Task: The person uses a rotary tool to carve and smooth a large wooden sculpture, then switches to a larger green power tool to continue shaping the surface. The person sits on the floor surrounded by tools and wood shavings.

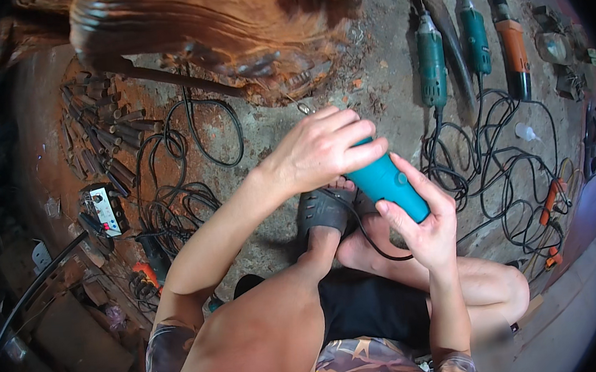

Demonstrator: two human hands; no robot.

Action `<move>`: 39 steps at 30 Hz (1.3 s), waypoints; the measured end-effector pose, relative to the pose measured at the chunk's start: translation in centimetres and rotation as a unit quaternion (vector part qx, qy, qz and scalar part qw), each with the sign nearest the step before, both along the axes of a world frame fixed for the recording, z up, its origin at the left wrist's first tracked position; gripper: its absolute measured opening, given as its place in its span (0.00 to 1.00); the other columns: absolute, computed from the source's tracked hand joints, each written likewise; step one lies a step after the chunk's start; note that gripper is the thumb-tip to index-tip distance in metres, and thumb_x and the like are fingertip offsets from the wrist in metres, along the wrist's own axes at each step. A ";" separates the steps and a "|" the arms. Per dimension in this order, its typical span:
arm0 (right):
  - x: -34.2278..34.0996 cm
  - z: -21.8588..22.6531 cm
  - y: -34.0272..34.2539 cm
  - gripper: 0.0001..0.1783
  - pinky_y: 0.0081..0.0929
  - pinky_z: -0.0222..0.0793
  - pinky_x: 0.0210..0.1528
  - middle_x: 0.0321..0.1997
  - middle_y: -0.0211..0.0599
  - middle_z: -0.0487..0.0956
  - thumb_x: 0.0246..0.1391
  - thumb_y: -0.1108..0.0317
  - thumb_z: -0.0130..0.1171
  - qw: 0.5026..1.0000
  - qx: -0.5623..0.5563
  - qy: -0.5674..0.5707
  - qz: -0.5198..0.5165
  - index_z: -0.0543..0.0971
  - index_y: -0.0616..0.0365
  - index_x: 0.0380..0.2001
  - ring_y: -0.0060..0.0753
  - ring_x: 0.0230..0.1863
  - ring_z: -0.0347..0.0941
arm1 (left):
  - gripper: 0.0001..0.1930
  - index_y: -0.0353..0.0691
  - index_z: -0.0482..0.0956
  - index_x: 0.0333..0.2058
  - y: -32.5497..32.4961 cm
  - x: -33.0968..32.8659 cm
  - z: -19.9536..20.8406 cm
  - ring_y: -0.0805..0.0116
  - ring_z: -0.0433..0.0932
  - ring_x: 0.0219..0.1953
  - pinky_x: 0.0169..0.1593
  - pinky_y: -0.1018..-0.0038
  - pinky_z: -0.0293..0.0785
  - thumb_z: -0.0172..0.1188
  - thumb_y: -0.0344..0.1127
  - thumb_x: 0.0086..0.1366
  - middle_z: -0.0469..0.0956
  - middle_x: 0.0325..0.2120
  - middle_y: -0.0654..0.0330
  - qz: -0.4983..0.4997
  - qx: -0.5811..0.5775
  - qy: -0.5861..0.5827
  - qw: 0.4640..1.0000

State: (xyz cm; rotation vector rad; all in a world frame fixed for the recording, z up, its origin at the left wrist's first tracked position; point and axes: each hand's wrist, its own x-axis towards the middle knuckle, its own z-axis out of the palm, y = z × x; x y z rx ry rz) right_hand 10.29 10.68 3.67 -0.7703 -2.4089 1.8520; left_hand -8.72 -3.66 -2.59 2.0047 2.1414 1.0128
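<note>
A teal die grinder (387,181) is held in both hands, its front end slanting up and left toward a large reddish-brown carved wood piece (203,23). My left hand (323,148) is closed around the front part, fingers over the top. Gripping the rear of the body is my right hand (427,220), its thumb along the side. A small metal tip (305,108) shows just beyond my left hand, close to the lower edge of the wood. Whether it touches the wood I cannot tell. My left hand hides the grinder's neck.
Two green die grinders (431,58) (475,33) and an orange-and-black power tool (513,50) lie at the right. Tangled black cords (502,145) spread below them. At the left are a pile of short wooden sticks (102,126), more cords (178,205) and a control box (104,210).
</note>
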 end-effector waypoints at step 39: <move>0.4 0.6 -0.4 0.34 0.32 0.73 0.58 0.52 0.48 0.84 0.51 0.73 0.72 0.997 -0.066 -0.010 -0.027 0.76 0.68 0.62 0.33 0.54 0.80 | 0.19 0.48 0.81 0.42 -0.2 0.2 0.7 0.66 0.80 0.37 0.38 0.69 0.79 0.67 0.33 0.49 0.78 0.35 0.66 -0.026 0.002 -0.013 1.000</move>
